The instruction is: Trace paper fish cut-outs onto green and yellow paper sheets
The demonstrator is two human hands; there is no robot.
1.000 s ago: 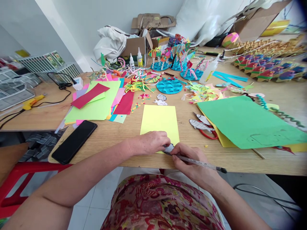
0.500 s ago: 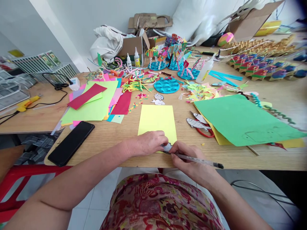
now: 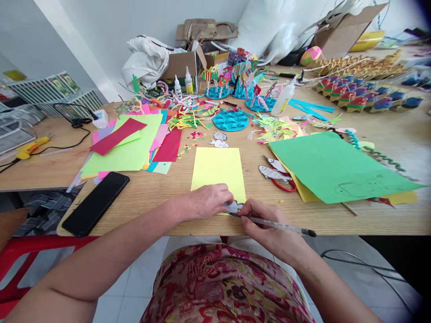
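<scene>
A yellow paper sheet (image 3: 217, 167) lies near the table's front edge. On its lower part rests a small white paper cutout (image 3: 234, 207) with a dark outline, partly hidden by my fingers. My left hand (image 3: 211, 201) is closed, its fingertips pressing the cutout against the sheet. Between the fingers of my right hand (image 3: 261, 218) is a clear pen (image 3: 286, 227) with a black end, its tip at the cutout's lower edge. Two fish cutouts (image 3: 220, 142) lie just beyond the sheet. More fish cutouts (image 3: 273, 173) rest on red-handled scissors (image 3: 286, 186) to the right.
A black phone (image 3: 96, 204) and stacked coloured papers (image 3: 129, 154) lie to the left. At right is a green sheet (image 3: 336, 166) with pencil drawing. Behind are a blue scalloped disc (image 3: 230, 120), paper scraps (image 3: 278, 128), glue bottles (image 3: 284, 99) and painted egg trays (image 3: 367, 94).
The view has shifted slightly, so the table's things sit a little further left. The pen and both hands stay at the cutout, with only slight movement.
</scene>
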